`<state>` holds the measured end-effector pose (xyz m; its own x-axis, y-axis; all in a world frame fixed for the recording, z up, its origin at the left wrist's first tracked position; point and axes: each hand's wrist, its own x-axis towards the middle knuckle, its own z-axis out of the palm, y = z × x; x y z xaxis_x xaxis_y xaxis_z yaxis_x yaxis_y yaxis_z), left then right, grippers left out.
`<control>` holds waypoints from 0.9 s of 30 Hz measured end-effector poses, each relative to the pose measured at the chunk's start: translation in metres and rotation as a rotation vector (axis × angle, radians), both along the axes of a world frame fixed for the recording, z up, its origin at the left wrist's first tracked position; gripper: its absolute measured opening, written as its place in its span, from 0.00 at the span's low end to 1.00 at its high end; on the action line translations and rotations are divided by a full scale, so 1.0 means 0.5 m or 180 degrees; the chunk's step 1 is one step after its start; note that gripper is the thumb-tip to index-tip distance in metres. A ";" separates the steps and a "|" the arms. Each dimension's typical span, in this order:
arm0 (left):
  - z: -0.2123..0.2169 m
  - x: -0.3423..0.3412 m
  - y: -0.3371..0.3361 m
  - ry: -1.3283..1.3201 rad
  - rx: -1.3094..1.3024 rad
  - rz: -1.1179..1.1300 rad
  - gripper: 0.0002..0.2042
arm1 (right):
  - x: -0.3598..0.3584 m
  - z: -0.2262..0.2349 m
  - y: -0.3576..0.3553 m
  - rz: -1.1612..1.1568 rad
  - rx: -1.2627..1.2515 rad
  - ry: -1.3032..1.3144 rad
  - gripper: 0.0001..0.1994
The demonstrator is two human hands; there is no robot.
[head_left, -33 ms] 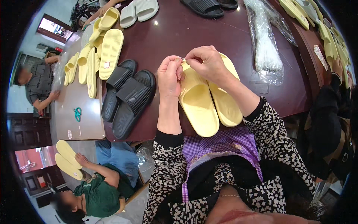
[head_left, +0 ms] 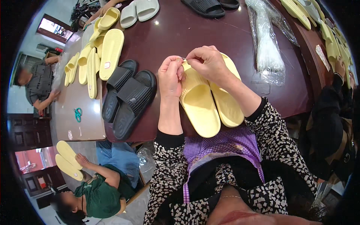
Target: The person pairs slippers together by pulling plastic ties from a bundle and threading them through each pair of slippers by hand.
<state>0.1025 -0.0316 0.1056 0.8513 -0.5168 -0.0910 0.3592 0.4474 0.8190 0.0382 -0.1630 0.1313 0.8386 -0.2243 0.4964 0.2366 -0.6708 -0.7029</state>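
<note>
A pair of yellow slides lies on the table right before me, the left slide (head_left: 204, 116) and the right slide (head_left: 231, 108) side by side with their rounded near ends at the table edge. At the far end of the left slide, my left hand (head_left: 171, 75) is closed, thumb against curled fingers. My right hand (head_left: 208, 63) reaches over both slides and pinches close to the left fingertips. Between the two pinches shows a tiny bit of a thin white strand (head_left: 184, 58); most of it is hidden by the fingers.
Black slides (head_left: 133, 103) lie left of my left forearm, with yellow slides (head_left: 111, 52) beyond. A plastic bag of white strands (head_left: 269, 52) lies at the right. Green scissors (head_left: 78, 114) rest on the left table. A co-worker in green (head_left: 99, 195) holds yellow slides (head_left: 69, 159).
</note>
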 end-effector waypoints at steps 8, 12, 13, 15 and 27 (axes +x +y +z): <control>-0.003 0.002 -0.002 -0.0005 0.0016 -0.0027 0.04 | 0.001 -0.003 -0.002 -0.0021 -0.0040 -0.0009 0.02; -0.003 0.002 -0.002 -0.0033 0.0091 -0.0056 0.04 | 0.004 -0.007 -0.004 -0.0021 -0.0162 -0.0069 0.01; -0.003 0.002 -0.003 -0.0029 0.0094 -0.0058 0.04 | 0.004 -0.008 -0.005 -0.0034 -0.0199 -0.0139 0.01; -0.004 0.003 -0.003 -0.0039 0.0081 -0.0101 0.04 | 0.006 -0.010 -0.006 -0.0046 -0.0238 -0.0207 0.01; -0.002 0.001 -0.005 -0.0082 0.0291 -0.0233 0.03 | 0.008 -0.020 -0.010 -0.0014 -0.0477 -0.0367 0.02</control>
